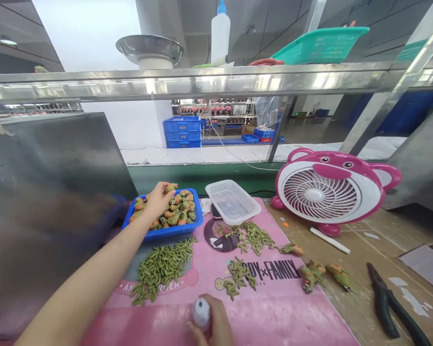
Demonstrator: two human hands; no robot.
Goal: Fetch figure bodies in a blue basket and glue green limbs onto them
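Note:
My left hand (159, 198) reaches over a blue tray (159, 234) at the far side of the mat, its fingers closed on a small green and orange bird-like figurine (171, 187). Many similar figurines (183, 206) fill the tray below it. Close to me, my right hand (218, 323) grips a small white squeeze bottle (201, 313) with a dark narrow tip pointing up. Between the hands, a heap of small green curled pieces (162, 266) lies on the pink mat (187, 317). Smaller piles of these pieces (254, 236) lie to the right.
A white perforated basket (234, 204) stands right of the tray. A pink bear-shaped fan (332, 190) is at the back right, with a white stick (330, 240) before it. Several figurines (339, 276) and black-handled pliers (384, 300) lie on the right. A metal shelf (216, 81) spans above.

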